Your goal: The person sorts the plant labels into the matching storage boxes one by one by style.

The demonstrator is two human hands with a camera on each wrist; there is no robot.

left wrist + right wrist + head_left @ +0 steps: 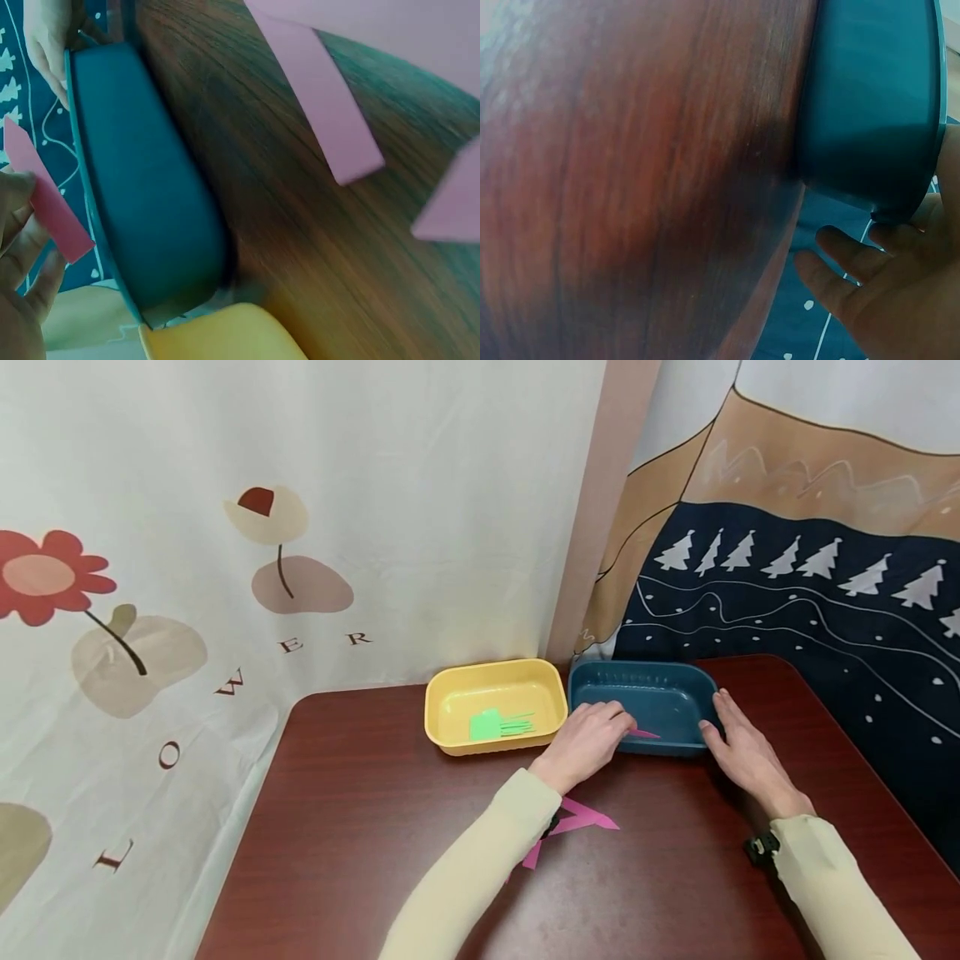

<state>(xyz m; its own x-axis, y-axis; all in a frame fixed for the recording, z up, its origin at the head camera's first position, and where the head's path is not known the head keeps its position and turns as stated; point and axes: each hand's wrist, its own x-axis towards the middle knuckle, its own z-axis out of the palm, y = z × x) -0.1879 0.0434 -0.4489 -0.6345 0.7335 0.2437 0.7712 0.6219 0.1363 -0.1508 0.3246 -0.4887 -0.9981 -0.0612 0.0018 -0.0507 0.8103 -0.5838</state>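
A flat pink strip [51, 201] is pinched by the left hand [588, 739]; flat green pieces [486, 726] alongside are trayed, pink strips [588, 819] below unplaced; right hand [750, 756] relaxed.

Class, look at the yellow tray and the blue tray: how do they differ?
Colour: the yellow tray is light and bright, the blue tray dark.
Contents: green pieces lie in the yellow tray; at the blue tray, the left hand holds a pink strip.
Touch: the right hand touches the blue tray, away from the yellow tray.
Shared: both are open-topped, with rounded corners.
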